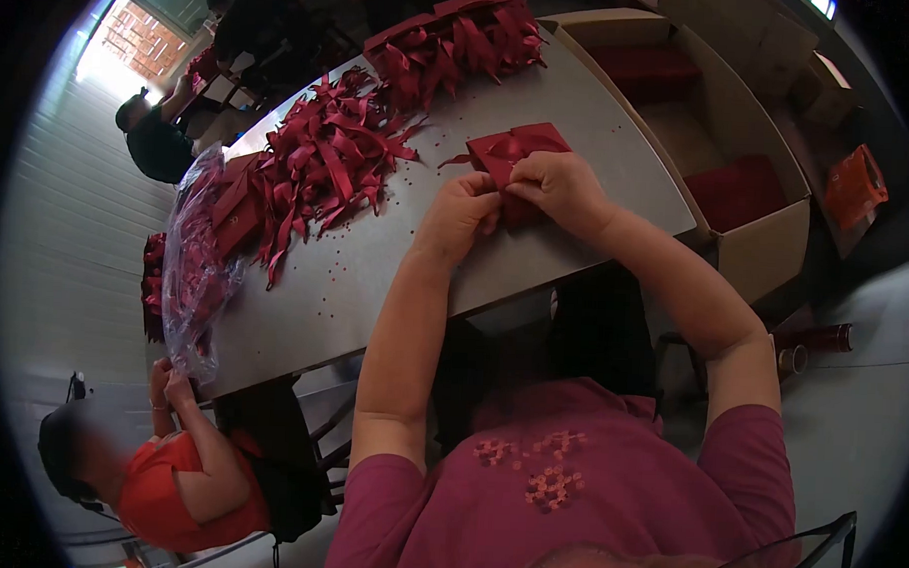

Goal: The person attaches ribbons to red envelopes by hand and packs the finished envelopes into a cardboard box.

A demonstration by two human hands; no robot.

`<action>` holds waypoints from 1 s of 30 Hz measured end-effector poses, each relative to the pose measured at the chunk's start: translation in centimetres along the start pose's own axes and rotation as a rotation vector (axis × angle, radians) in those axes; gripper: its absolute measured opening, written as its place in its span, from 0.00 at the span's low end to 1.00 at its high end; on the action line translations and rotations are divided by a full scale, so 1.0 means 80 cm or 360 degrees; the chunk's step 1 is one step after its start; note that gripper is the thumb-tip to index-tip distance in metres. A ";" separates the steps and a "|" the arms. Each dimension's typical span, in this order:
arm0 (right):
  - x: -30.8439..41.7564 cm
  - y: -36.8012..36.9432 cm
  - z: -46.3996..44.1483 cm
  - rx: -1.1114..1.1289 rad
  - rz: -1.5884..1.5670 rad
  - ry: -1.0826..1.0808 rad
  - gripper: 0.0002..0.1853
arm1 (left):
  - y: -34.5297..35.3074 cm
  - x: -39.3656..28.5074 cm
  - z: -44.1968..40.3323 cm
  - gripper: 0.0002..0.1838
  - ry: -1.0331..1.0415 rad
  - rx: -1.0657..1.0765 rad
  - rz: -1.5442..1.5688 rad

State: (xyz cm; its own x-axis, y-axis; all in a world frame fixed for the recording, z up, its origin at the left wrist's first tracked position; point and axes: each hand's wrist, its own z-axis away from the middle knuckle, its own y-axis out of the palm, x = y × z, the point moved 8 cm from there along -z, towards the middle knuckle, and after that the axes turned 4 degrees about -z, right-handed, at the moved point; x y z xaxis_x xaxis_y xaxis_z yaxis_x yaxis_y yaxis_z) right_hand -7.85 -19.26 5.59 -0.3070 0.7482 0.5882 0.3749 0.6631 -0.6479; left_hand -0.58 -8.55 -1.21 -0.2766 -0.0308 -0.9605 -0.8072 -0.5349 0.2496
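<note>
A dark red box or folder [545, 137] with a red ribbon lies on the grey metal table [376, 246] in front of me. My left hand [462, 212] is at its left edge, thumb and fingers pinched together. Its pinch is close to the fingertips of my right hand [558, 190], which rests over the box's near part with the fingers closed. What the fingers pinch is too small to make out; it looks like ribbon or the box's edge. A ribbon end sticks out to the left of the box.
Red ribbons [329, 149] are heaped left of centre, beside clear plastic [190, 265]. More ribboned red items [458, 44] stand at the back. An open carton [766, 245] is on the right. A person in orange [192, 485] sits lower left; others are behind.
</note>
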 end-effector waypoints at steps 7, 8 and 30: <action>-0.068 -0.096 -0.011 -0.0706 -0.0007 0.0231 0.12 | 0.003 -0.012 0.007 0.08 0.0043 -0.0219 -0.0490; -0.079 -0.101 -0.013 -0.0707 -0.0002 0.0234 0.12 | 0.003 -0.014 0.006 0.08 0.0051 -0.0228 -0.0545; -0.123 0.016 -0.019 -0.0256 -0.2617 0.0935 0.22 | 0.001 -0.034 0.008 0.03 0.0362 -0.0311 -0.1317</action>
State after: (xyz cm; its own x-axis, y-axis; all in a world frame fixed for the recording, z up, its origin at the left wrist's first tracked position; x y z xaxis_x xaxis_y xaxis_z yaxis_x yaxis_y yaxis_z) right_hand -3.00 -25.83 -0.28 -0.1072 -0.7689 0.6303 0.1131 0.6204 0.7761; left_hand -0.19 -7.95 1.51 0.4850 0.2745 -0.8303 -0.5931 -0.5945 -0.5430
